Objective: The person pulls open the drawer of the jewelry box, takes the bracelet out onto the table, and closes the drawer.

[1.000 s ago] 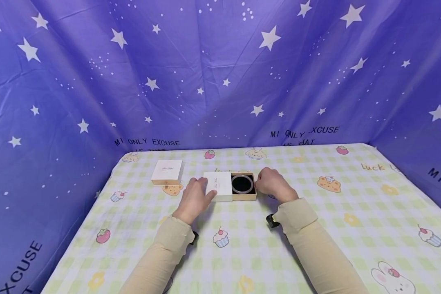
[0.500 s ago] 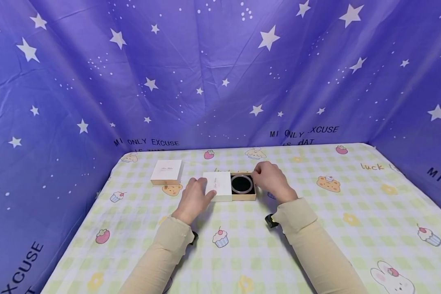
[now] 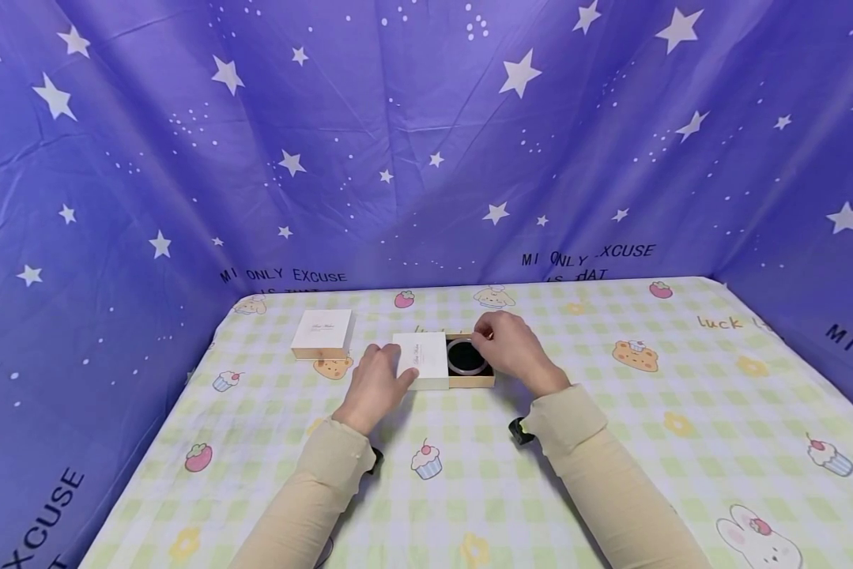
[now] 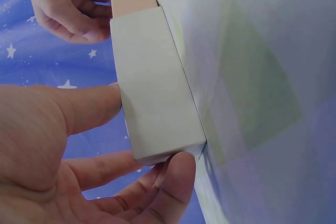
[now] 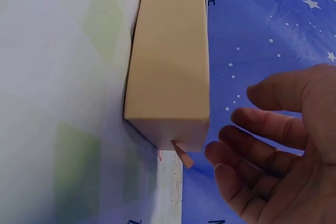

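A white jewelry box (image 3: 429, 362) lies on the table with its tan drawer (image 3: 477, 382) pulled out to the right. Inside the drawer a pale, translucent bangle (image 3: 451, 367) circles a round black pad. My left hand (image 3: 375, 383) holds the box's left end, thumb on its near top edge and fingers round the end, as the left wrist view shows. Over the drawer's far right corner is my right hand (image 3: 515, 348), its fingertips right at the bangle in the head view. The right wrist view has its fingers loosely curved above the drawer, with a small ribbon tab (image 5: 182, 154) on the drawer's end.
A second white box (image 3: 322, 332) with a tan base, closed, stands to the left near the far side. The table wears a green checked cloth (image 3: 469, 474) with cartoon prints. Behind it hangs a purple curtain (image 3: 398, 118) with white stars.
My right hand has moved left from the drawer's right end to above the bangle. My left hand and the box have kept their places.
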`<action>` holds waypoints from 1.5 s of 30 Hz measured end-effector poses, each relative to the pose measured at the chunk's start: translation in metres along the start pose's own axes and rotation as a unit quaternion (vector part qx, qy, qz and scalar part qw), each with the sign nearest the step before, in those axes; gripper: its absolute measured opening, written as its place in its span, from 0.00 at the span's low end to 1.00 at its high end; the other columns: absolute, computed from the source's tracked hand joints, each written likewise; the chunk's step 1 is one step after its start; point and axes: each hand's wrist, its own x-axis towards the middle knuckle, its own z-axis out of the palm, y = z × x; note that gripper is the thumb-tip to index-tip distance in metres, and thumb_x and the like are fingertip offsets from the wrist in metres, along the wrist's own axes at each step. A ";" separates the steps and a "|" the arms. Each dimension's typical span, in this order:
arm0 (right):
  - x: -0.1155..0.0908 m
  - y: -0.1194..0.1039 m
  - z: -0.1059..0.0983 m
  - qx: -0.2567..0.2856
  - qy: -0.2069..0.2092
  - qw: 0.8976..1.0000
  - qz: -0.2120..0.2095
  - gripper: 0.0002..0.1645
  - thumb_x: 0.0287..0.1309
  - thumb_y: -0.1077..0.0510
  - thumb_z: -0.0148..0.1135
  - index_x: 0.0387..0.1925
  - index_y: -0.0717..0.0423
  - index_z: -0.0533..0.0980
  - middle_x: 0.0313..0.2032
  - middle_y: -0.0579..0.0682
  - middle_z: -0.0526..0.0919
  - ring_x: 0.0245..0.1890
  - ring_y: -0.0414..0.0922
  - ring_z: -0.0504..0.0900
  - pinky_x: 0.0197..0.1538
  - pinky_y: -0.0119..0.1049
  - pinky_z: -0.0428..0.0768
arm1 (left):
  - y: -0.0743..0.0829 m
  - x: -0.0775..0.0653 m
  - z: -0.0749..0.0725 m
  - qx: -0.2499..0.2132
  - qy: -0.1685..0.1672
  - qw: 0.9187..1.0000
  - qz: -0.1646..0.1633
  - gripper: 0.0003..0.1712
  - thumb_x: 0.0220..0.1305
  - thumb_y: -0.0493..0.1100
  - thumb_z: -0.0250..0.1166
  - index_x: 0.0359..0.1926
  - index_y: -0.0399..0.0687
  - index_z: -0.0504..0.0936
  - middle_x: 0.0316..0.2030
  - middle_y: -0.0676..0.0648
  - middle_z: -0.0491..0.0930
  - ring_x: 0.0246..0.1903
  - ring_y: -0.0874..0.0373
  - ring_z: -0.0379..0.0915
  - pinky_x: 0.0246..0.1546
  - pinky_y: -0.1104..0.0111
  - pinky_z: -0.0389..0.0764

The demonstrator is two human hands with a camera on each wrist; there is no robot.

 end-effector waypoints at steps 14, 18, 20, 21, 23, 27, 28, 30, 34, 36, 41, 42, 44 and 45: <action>0.000 -0.004 0.010 -0.033 -0.032 0.997 -0.055 0.15 0.57 0.53 0.63 0.44 0.57 0.80 0.39 0.51 0.78 0.38 0.46 0.76 0.45 0.44 0.74 | 0.000 0.000 0.000 0.005 0.001 1.000 0.005 0.21 0.58 0.46 0.68 0.45 0.34 0.79 0.36 0.39 0.74 0.37 0.48 0.68 0.38 0.56 0.73; -0.001 -0.005 0.012 -0.054 -0.038 0.996 -0.065 0.18 0.56 0.51 0.65 0.46 0.56 0.80 0.40 0.51 0.79 0.38 0.46 0.76 0.44 0.45 0.74 | 0.000 0.000 0.000 0.004 0.001 1.000 0.003 0.21 0.59 0.46 0.68 0.46 0.34 0.79 0.36 0.39 0.75 0.37 0.48 0.69 0.38 0.56 0.73; -0.002 -0.006 0.013 -0.064 -0.041 0.995 -0.065 0.21 0.55 0.51 0.65 0.48 0.56 0.79 0.42 0.52 0.79 0.40 0.47 0.77 0.46 0.46 0.74 | 0.000 0.000 -0.001 0.006 0.001 1.000 0.003 0.21 0.59 0.47 0.68 0.45 0.35 0.79 0.36 0.39 0.74 0.36 0.48 0.69 0.38 0.56 0.73; -0.002 -0.006 0.014 -0.068 -0.042 0.995 -0.066 0.22 0.55 0.50 0.65 0.49 0.56 0.79 0.43 0.53 0.79 0.41 0.48 0.77 0.47 0.46 0.74 | 0.000 0.000 0.000 0.006 0.000 1.000 0.004 0.20 0.59 0.47 0.68 0.45 0.35 0.79 0.36 0.39 0.74 0.36 0.48 0.69 0.37 0.56 0.73; -0.003 -0.006 0.015 -0.076 -0.045 0.994 -0.063 0.24 0.54 0.49 0.66 0.51 0.56 0.78 0.45 0.53 0.79 0.43 0.49 0.77 0.48 0.47 0.74 | -0.001 0.000 0.000 0.008 0.001 1.000 0.006 0.19 0.58 0.46 0.68 0.44 0.35 0.79 0.35 0.40 0.74 0.36 0.48 0.69 0.36 0.56 0.73; -0.004 -0.007 0.016 -0.090 -0.053 0.993 -0.062 0.28 0.52 0.47 0.67 0.53 0.55 0.77 0.47 0.54 0.78 0.43 0.50 0.77 0.48 0.49 0.74 | -0.001 0.000 0.000 0.009 0.000 1.000 0.005 0.19 0.58 0.46 0.68 0.43 0.36 0.79 0.35 0.40 0.74 0.36 0.48 0.69 0.36 0.56 0.73; -0.004 -0.007 0.016 -0.093 -0.057 0.992 -0.061 0.28 0.52 0.46 0.67 0.53 0.55 0.77 0.47 0.54 0.78 0.43 0.49 0.77 0.48 0.49 0.74 | 0.000 0.000 0.000 0.009 0.000 1.000 0.004 0.19 0.58 0.46 0.68 0.43 0.36 0.79 0.35 0.39 0.74 0.36 0.48 0.69 0.37 0.56 0.73; -0.005 -0.007 0.016 -0.098 -0.061 0.992 -0.059 0.29 0.51 0.46 0.67 0.54 0.54 0.76 0.48 0.54 0.78 0.43 0.49 0.77 0.47 0.49 0.74 | 0.000 -0.001 -0.001 0.010 0.000 1.000 0.004 0.19 0.58 0.46 0.68 0.44 0.36 0.79 0.35 0.39 0.74 0.36 0.48 0.69 0.37 0.56 0.74; -0.006 -0.009 0.017 -0.111 -0.060 0.990 -0.058 0.30 0.51 0.45 0.67 0.55 0.53 0.76 0.48 0.54 0.78 0.42 0.49 0.76 0.46 0.48 0.74 | 0.000 0.000 0.000 0.011 0.001 1.000 0.007 0.19 0.58 0.47 0.68 0.43 0.36 0.79 0.35 0.39 0.74 0.36 0.48 0.69 0.37 0.56 0.74; -0.006 -0.009 0.018 -0.118 -0.059 0.990 -0.056 0.31 0.51 0.44 0.67 0.55 0.52 0.76 0.48 0.54 0.78 0.42 0.49 0.76 0.46 0.48 0.74 | 0.000 0.000 0.000 0.012 0.001 1.000 0.008 0.19 0.58 0.47 0.68 0.43 0.36 0.79 0.35 0.39 0.74 0.36 0.48 0.69 0.37 0.56 0.73; -0.008 -0.012 0.018 -0.126 -0.063 0.989 -0.042 0.33 0.50 0.40 0.67 0.56 0.52 0.76 0.47 0.53 0.77 0.40 0.49 0.75 0.45 0.47 0.73 | 0.000 0.000 0.000 0.010 0.001 1.000 0.004 0.20 0.59 0.46 0.68 0.45 0.35 0.79 0.36 0.39 0.74 0.37 0.48 0.69 0.38 0.56 0.74; -0.008 -0.012 0.018 -0.126 -0.063 0.989 -0.039 0.34 0.50 0.40 0.67 0.55 0.53 0.76 0.47 0.54 0.77 0.40 0.49 0.75 0.45 0.47 0.73 | 0.000 0.000 0.000 0.010 0.000 1.000 0.004 0.20 0.59 0.46 0.68 0.45 0.35 0.79 0.36 0.39 0.74 0.37 0.48 0.69 0.38 0.56 0.74; -0.007 -0.012 0.018 -0.124 -0.064 0.990 -0.032 0.34 0.50 0.40 0.67 0.55 0.53 0.76 0.47 0.54 0.76 0.40 0.49 0.75 0.45 0.46 0.74 | -0.001 0.000 0.000 0.009 0.000 1.000 0.003 0.20 0.59 0.46 0.68 0.45 0.35 0.79 0.36 0.39 0.74 0.37 0.48 0.69 0.38 0.55 0.74; -0.007 -0.013 0.018 -0.123 -0.064 0.990 -0.031 0.34 0.50 0.40 0.67 0.55 0.54 0.75 0.47 0.54 0.76 0.39 0.49 0.75 0.45 0.46 0.74 | -0.001 0.000 0.000 0.009 -0.001 1.000 0.003 0.20 0.59 0.46 0.68 0.45 0.35 0.79 0.36 0.39 0.74 0.36 0.48 0.69 0.38 0.55 0.74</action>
